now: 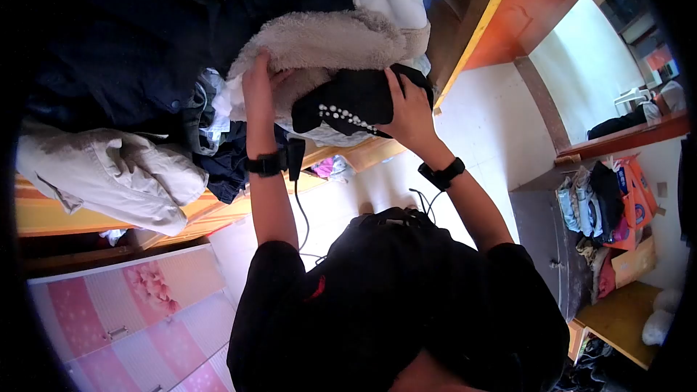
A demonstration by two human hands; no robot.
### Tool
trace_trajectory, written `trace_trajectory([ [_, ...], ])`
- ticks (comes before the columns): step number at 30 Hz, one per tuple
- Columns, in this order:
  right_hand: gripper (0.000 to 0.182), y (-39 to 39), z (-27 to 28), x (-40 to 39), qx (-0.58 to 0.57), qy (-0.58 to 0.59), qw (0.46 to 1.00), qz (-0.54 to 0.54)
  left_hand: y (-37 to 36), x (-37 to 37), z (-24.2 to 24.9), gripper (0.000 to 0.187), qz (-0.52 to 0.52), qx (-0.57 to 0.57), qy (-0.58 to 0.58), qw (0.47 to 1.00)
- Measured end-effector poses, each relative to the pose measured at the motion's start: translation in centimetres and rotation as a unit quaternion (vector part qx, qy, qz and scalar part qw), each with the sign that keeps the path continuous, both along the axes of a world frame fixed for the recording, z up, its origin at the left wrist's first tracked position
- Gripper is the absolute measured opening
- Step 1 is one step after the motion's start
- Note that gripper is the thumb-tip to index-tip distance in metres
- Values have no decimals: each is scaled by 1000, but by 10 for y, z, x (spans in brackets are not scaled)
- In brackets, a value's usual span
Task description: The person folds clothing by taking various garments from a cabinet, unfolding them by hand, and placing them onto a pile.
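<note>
A pale coat with beige fleece lies bunched among the clothes at the top of the head view. My left hand is closed on the edge of this fleece, its fingertips partly sunk in the pile. Just in front of the fleece is a black cloth item with a row of white pearl-like beads; its exact kind does not show. My right hand grips its right end, thumb near the beads and fingers over the top.
Dark clothes fill the upper left, with beige trousers hanging over the wooden edge. An orange-brown door stands at the upper right. Pink-and-white drawers are at lower left; a dark cabinet is at right.
</note>
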State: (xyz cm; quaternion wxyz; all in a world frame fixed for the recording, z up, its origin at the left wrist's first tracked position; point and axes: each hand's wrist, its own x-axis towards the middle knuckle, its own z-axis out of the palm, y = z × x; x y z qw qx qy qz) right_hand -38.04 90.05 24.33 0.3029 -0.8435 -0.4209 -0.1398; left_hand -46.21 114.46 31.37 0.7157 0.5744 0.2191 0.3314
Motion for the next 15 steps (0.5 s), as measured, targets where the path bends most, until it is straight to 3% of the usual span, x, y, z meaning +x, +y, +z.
trace_trajectory([
  [4, 89, -15, -6, 1, 12, 93, 995, -18, 59, 36, -66, 46, -40, 50, 72, 995],
  [6, 85, -24, -18, 5, 37, 106, 994, -14, 94, 50, -103, 54, 16, 154, 169, 973],
  [8, 78, -32, -30, 5, 85, 113, 990, -20, 120, 60, -126, 56, -12, 118, 169, 978],
  [10, 79, -41, -41, 3, 91, 157, 982, -47, 121, 62, -128, 61, -40, 80, 169, 982],
  [12, 79, -52, -47, -2, 96, 201, 972, -72, 115, 62, -132, 63, -27, 162, 184, 969],
  [14, 80, -62, -49, -5, 160, 291, 937, -112, 108, 61, -130, 66, -14, 245, 196, 949],
  [15, 82, -69, -63, -2, 220, 270, 933, -93, 107, 60, -129, 66, -12, 268, 197, 943],
])
